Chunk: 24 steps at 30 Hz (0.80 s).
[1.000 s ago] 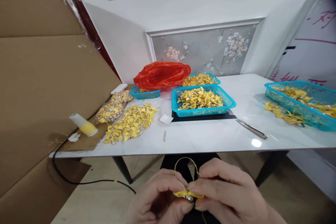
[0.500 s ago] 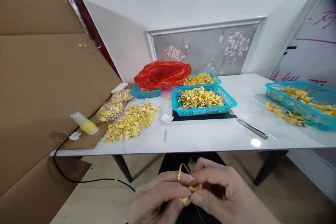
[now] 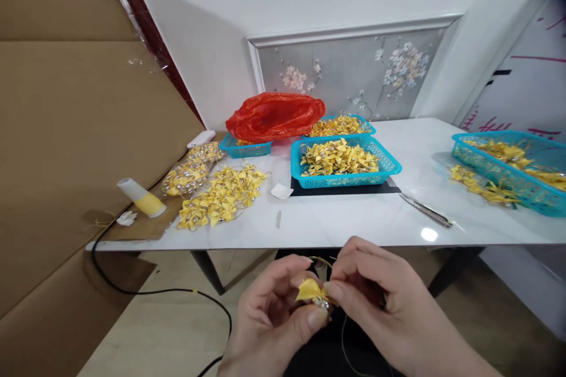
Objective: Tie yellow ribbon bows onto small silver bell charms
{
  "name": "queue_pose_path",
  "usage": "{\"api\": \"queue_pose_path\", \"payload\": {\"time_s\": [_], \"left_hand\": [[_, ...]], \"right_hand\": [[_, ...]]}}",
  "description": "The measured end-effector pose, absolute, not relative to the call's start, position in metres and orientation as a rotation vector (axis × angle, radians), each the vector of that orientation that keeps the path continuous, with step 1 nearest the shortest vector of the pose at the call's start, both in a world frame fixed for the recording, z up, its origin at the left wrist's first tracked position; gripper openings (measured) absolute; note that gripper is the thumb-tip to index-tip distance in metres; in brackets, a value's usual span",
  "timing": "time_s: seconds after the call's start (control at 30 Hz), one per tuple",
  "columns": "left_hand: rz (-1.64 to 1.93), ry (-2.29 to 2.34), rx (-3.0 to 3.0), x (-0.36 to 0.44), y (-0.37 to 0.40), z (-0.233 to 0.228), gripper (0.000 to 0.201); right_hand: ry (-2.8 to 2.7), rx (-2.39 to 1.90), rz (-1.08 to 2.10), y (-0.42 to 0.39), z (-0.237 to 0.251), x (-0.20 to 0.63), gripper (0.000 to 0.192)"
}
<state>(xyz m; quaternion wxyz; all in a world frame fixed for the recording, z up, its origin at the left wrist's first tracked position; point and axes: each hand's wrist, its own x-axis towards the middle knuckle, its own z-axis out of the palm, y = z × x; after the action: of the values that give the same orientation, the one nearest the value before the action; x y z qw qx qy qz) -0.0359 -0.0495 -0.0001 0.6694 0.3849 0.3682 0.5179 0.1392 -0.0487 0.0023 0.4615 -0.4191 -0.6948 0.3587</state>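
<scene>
A small yellow ribbon bow (image 3: 310, 290) with silvery beads or bells at its middle is held between my two hands, below the table's front edge. My left hand (image 3: 276, 312) pinches it from the left, the thumb pressed by the silvery part and the forefinger raised behind. From the right, my right hand (image 3: 384, 300) grips the bow's other side between thumb and fingertips. A thin gold cord (image 3: 345, 344) hangs down from the bow, and a loop of it arches behind the fingers. The right hand's inner fingers are partly hidden.
On the white table (image 3: 331, 221) lie a pile of yellow bows (image 3: 223, 194), a blue basket (image 3: 389, 169) of bows, tweezers-like scissors (image 3: 427, 210) and a red plastic bag (image 3: 274, 118). Another blue basket (image 3: 508, 188) stands right. A thread cone (image 3: 142, 198) lies left, beside cardboard (image 3: 88, 129).
My hands have risen slightly and turned the bow, so its yellow loop and silvery beads now show. The left fingers have opened up more. The view has tilted a little downward.
</scene>
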Motion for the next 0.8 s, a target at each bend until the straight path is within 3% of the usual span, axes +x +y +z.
{"api": "queue_pose_path", "payload": {"time_s": [0.13,0.37,0.47,0.6,0.8], "left_hand": [[1.141,0.946,0.843,-0.035,-0.05,0.006,0.017],[1.07,0.915,0.552,-0.032,-0.043,0.015,0.02],[1.1,0.909,0.471,-0.031,-0.043,0.01,0.03],[1.088,0.898,0.407,-0.031,-0.043,0.004,0.023],[1.017,0.967,0.29,-0.031,-0.048,0.013,0.026]], "right_hand": [[-1.671,-1.043,0.986,-0.042,0.007,0.137,0.02],[-1.613,-0.933,0.804,-0.053,0.007,0.147,0.023],[-1.616,-0.914,0.833,-0.063,0.0,0.148,0.029],[-1.56,-0.846,0.896,-0.071,-0.014,0.141,0.038],[-1.623,-0.975,0.687,-0.065,-0.017,0.138,0.018]]}}
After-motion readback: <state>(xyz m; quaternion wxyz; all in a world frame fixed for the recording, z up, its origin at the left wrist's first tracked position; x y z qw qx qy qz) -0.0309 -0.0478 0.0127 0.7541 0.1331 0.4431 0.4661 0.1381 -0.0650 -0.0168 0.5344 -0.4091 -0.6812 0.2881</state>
